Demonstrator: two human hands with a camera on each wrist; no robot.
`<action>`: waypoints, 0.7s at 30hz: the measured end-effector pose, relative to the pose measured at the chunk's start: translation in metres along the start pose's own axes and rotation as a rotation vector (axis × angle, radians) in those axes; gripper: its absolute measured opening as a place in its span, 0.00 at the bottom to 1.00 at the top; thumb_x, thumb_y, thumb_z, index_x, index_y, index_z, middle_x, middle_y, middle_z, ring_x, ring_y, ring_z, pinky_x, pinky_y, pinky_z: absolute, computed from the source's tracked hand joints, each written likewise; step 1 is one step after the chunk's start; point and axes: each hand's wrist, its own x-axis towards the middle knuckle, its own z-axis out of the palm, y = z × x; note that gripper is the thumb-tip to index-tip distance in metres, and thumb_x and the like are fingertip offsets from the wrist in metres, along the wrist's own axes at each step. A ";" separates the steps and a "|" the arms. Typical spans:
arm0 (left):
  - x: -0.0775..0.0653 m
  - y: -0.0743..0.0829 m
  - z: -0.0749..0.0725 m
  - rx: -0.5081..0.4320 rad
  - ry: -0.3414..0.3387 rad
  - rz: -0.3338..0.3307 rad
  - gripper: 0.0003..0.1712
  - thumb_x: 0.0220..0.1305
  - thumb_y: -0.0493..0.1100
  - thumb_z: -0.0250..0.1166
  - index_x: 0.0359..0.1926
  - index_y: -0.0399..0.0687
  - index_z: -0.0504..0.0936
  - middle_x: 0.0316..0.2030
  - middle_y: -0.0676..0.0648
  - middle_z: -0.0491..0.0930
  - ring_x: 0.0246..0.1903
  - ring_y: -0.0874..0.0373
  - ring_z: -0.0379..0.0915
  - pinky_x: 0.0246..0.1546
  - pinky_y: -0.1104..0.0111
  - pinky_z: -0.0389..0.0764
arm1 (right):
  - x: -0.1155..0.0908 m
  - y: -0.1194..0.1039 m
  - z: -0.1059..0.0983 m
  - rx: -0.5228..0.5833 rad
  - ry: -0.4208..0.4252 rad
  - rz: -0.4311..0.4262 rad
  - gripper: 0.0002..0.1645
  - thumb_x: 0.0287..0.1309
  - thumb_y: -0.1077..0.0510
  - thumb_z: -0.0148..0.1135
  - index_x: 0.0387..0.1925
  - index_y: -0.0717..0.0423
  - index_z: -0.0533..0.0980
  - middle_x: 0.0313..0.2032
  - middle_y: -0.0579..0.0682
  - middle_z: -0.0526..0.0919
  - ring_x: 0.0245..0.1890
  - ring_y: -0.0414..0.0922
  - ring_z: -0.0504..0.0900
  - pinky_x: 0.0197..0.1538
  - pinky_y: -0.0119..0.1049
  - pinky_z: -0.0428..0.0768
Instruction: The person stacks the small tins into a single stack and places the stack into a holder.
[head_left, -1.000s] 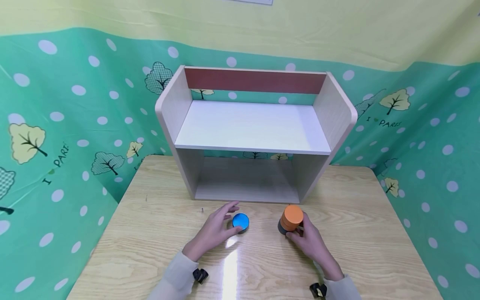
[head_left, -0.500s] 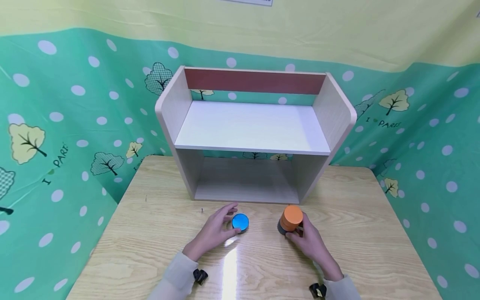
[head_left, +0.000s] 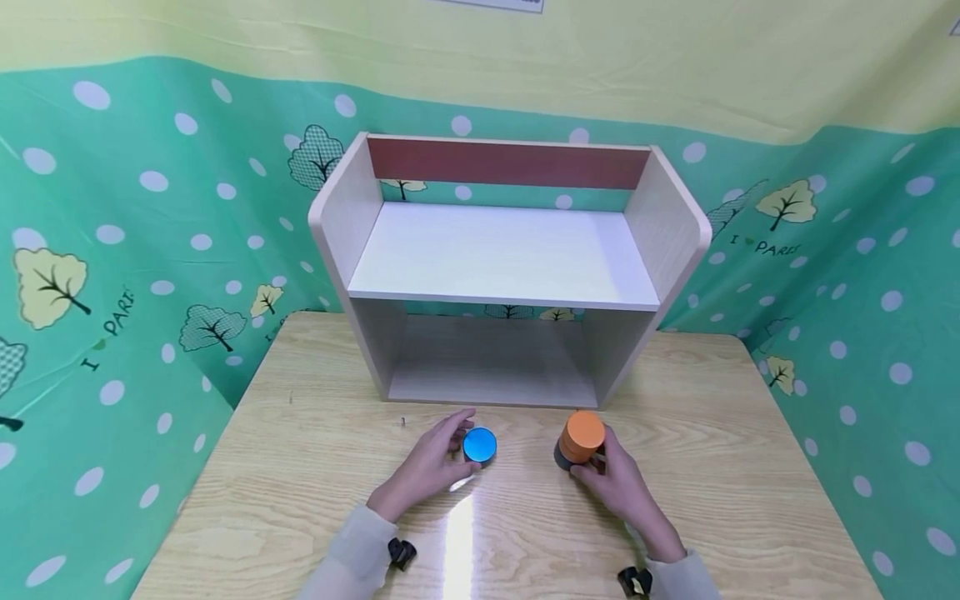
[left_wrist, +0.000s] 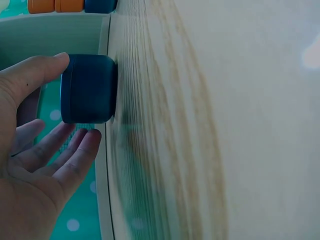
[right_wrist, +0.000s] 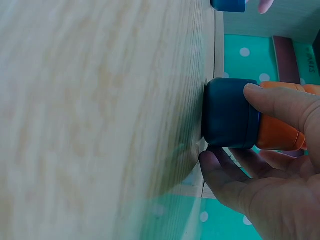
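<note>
Pinching low: right grip (head_left: 615, 477) has its thumb on the dark blue container (right_wrist: 227, 115) at the base of a three-high stack, fingers curved round the opposite side. Lower orange container (right_wrist: 278, 134) and upper orange container (head_left: 586, 428) sit on top. Stack upright on the worktop (head_left: 247, 500), just in front of the shelf unit (head_left: 502, 250), near its right end. Left grip (head_left: 429, 465) is round a lone blue container (head_left: 480, 445), thumb at the rim, fingers curved about the far side; in front of the shelf unit's middle. How hard either one squeezes: can't tell.

Main risk: toppling. Right-side contact looks mostly on the base, so a fast lift, tilt or sideways jerk could slide the orange pieces off; no sign of anything locking the joints. Stack is close to the shelf unit's front edge, so a low forward push could knock the base there and tip the top. Left side: contact looks light, fingertips only, so the smooth-looking blue container might slip out or skid towards the shelf unit. Squeezing unevenly could also twist it. A spill to the right would probably roll past the shelf unit's side.
</note>
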 end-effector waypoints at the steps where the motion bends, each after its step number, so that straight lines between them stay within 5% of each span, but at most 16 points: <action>1: 0.000 0.000 0.000 0.003 -0.001 0.005 0.47 0.58 0.37 0.76 0.74 0.39 0.60 0.62 0.39 0.73 0.57 0.48 0.74 0.56 0.58 0.79 | 0.000 0.000 0.000 -0.002 0.000 0.005 0.43 0.54 0.72 0.71 0.67 0.64 0.61 0.60 0.66 0.74 0.60 0.63 0.74 0.56 0.57 0.79; 21: 0.002 0.000 0.003 0.031 -0.010 0.000 0.46 0.59 0.36 0.74 0.74 0.39 0.61 0.61 0.42 0.74 0.58 0.50 0.74 0.56 0.60 0.79 | 0.000 0.000 0.000 -0.007 0.001 0.007 0.44 0.53 0.73 0.71 0.68 0.63 0.60 0.60 0.66 0.73 0.60 0.63 0.74 0.57 0.57 0.78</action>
